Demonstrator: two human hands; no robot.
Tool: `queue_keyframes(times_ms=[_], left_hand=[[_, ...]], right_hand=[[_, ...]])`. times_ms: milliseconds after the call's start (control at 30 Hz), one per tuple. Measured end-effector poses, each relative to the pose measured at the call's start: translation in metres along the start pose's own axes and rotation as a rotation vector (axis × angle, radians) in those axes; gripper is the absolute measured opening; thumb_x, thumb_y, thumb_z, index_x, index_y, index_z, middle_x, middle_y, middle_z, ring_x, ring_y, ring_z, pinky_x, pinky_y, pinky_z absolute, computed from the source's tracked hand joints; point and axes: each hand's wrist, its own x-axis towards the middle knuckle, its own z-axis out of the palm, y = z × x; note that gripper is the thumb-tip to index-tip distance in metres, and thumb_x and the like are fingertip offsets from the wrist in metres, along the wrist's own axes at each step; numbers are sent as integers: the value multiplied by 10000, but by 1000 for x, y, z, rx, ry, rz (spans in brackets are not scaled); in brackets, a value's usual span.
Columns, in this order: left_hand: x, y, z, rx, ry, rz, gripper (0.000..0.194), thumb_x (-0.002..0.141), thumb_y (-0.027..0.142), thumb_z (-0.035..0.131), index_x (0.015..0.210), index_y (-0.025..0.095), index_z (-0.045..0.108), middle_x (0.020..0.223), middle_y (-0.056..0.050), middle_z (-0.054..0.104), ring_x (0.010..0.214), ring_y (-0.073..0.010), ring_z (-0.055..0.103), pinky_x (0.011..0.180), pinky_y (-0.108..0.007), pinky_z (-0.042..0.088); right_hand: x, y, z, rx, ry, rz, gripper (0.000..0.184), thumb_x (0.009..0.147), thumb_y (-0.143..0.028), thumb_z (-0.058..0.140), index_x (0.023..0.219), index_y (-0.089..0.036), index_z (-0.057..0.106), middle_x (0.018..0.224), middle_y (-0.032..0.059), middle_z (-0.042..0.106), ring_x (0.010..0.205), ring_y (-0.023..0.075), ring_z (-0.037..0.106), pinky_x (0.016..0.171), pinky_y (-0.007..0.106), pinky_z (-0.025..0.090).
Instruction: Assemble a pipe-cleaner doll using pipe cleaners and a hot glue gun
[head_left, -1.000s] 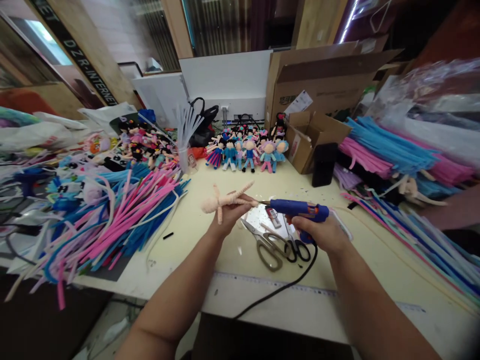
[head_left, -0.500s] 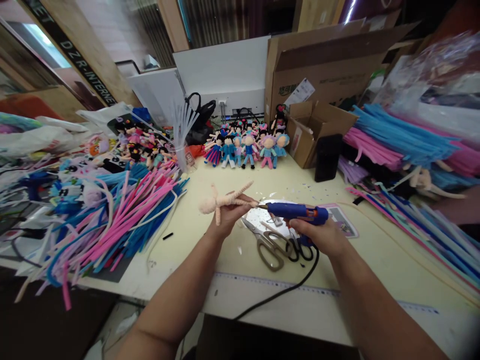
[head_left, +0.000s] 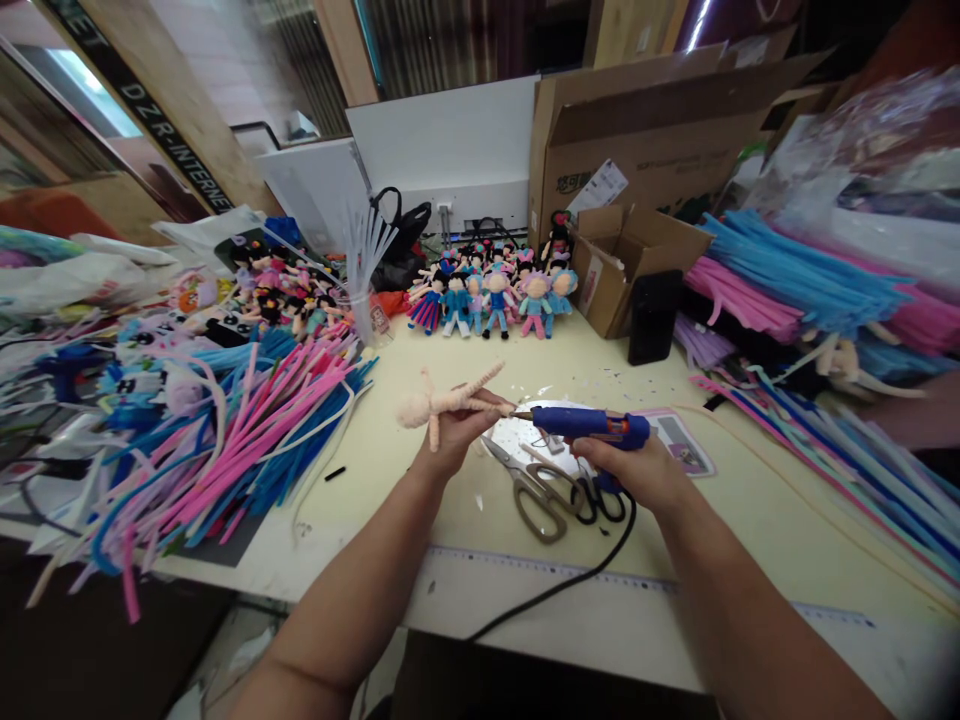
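A pale peach doll body (head_left: 416, 408), twisted from pipe cleaners, lies sideways in my left hand (head_left: 452, 437), its round head to the left and its legs to the right. My left fingers are closed around its lower part. In my right hand (head_left: 637, 467) is a blue glue gun (head_left: 574, 424), gripped by its handle, its nozzle pointing left. The nozzle tip is at the end of one doll leg; whether glue is coming out is too small to tell. Below the gun lie grey-handled scissors (head_left: 538, 500) and black-handled scissors (head_left: 600, 502), on and beside a white plate (head_left: 517, 430).
Coloured pipe cleaners (head_left: 247, 430) pile up on the left, with more bundles (head_left: 810, 270) on the right. Several finished dolls (head_left: 495, 295) stand at the back beside a small cardboard box (head_left: 637, 255). A ruler (head_left: 540, 567) and the gun's black cord (head_left: 570, 583) cross the front.
The glue gun and my right hand have shifted very slightly left. The doll body stays in my left hand, with the nozzle still at its leg end.
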Motion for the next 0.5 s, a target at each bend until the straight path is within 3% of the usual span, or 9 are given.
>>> queue_keyframes(times_ms=[500], left_hand=[[-1,0,-1,-10,0,-10,117,676,301,756,738,203,771,810,-73,719,831,-216,654,838,-362,508]], right_hand=[[-1,-14,1,-2,14,-10,297,671,-419,685,839,-176,713,684,18,653,622,160,584,565,269,464]])
